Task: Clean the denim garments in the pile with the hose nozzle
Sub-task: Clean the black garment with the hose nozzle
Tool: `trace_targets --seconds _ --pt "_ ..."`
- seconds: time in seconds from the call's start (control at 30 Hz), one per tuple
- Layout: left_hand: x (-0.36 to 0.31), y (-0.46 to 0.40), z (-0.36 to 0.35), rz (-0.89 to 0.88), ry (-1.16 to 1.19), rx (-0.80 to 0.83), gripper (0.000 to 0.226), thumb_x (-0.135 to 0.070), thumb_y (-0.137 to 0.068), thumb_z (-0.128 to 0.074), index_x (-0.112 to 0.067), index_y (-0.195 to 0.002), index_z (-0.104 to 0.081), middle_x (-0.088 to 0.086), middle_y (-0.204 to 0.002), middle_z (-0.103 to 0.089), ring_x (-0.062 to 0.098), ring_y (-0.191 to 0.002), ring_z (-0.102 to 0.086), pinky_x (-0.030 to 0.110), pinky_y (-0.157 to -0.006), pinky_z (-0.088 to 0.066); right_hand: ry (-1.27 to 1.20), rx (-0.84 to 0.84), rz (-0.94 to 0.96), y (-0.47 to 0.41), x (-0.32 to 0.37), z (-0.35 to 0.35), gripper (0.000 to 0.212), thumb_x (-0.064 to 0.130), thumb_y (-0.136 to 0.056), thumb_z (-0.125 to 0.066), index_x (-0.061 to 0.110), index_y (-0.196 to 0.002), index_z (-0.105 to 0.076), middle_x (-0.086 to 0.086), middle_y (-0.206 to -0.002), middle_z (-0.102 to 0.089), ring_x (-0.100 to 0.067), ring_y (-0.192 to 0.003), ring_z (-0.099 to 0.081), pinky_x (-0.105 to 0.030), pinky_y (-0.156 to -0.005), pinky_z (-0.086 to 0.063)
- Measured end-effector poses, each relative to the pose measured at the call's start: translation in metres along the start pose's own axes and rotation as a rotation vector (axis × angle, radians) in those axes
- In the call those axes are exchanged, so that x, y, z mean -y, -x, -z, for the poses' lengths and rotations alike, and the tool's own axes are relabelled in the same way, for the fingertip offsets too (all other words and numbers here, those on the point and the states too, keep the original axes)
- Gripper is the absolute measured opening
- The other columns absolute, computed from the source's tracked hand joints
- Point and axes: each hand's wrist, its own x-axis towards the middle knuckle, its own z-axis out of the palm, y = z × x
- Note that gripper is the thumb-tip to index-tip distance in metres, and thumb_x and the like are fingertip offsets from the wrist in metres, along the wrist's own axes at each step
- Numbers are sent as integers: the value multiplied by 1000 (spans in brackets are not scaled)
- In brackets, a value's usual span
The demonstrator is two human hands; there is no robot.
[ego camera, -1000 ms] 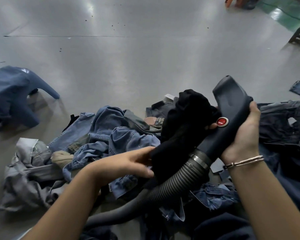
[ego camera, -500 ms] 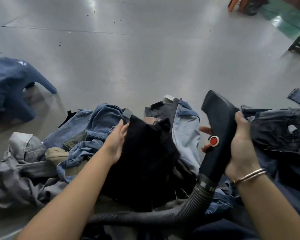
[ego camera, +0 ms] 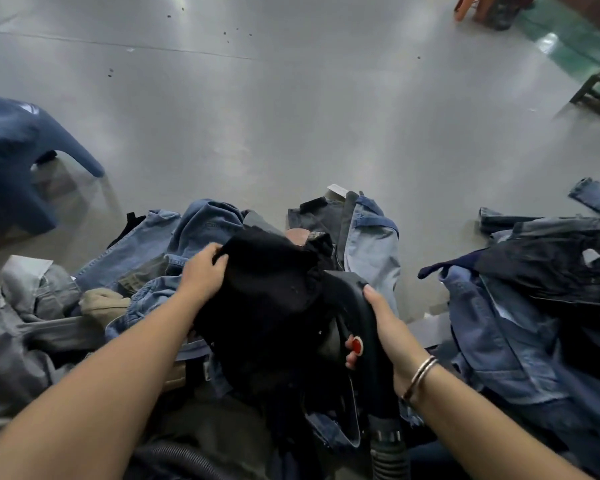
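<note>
Left hand [ego camera: 205,273] is gripping the black garment's [ego camera: 271,292] upper left edge, bunching it above the pile. Just right, touching the cloth, right hand [ego camera: 387,327] is clamping the hose nozzle [ego camera: 357,306], long axis pointing away, tip under fabric.

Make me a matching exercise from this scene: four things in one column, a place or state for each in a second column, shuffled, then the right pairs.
Things:
1. black garment
2. hose nozzle
3. blue stool
4. light blue jeans

Places or states:
A. stands on the floor at far left
B. gripped by the right hand
C. lies in the pile beyond the nozzle
D. held at its top edge by the left hand

Pairs: 1-D, 2-B, 3-A, 4-C
</note>
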Motion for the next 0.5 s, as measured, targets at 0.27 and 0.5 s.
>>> trace_targets --seconds 0.27,0.5 --pt "1 35 -12 -375 -313 182 24 -14 -87 -52 -17 -110 -60 6 -113 -61 28 -109 -56 41 -88 -46 22 60 169 3 21 14 51 48 -55 -76 0 -72 -65 -10 -53 -57 -22 -43 -56 -31 -50 -55" --pt "20 50 -47 -20 -360 437 101 -72 -72 -60 -23 -149 -16 4 -158 -13 27 -144 -16 58 -108 -25 437 77 189 -26 -7 -12 35 34 -88 -67 7 -102 -49 -8 -54 -56 -23 -41 -56 -32 -44 -51"
